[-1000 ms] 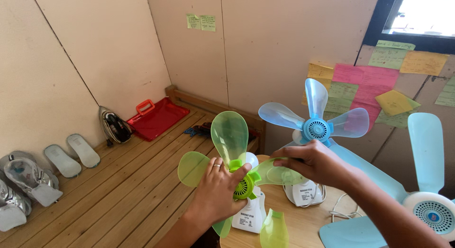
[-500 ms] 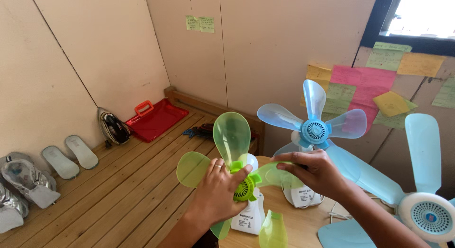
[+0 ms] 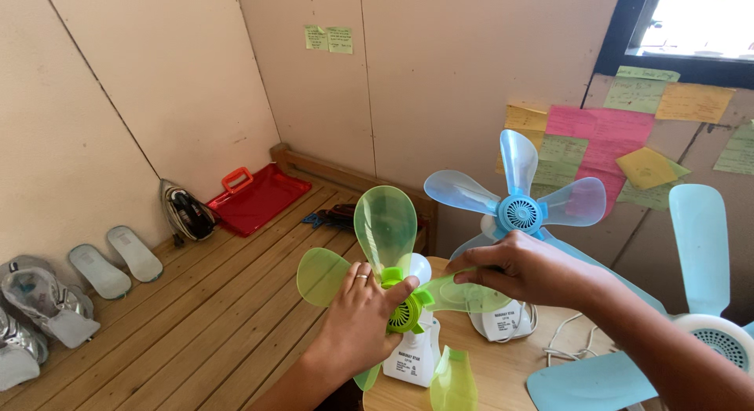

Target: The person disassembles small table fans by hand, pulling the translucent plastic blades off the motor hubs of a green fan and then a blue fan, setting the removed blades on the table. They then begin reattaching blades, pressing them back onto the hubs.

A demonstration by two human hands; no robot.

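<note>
Two hands steady a small green plastic fan (image 3: 404, 309) with translucent blades on a round wooden counter (image 3: 503, 372).

Light and brittle-looking, its hub faces the wearer, axis level; left hand (image 3: 363, 317) cups the hub, right hand (image 3: 525, 268) pinches one thin blade (image 3: 463, 295). A blue fan (image 3: 518, 214) stands just behind.
</note>
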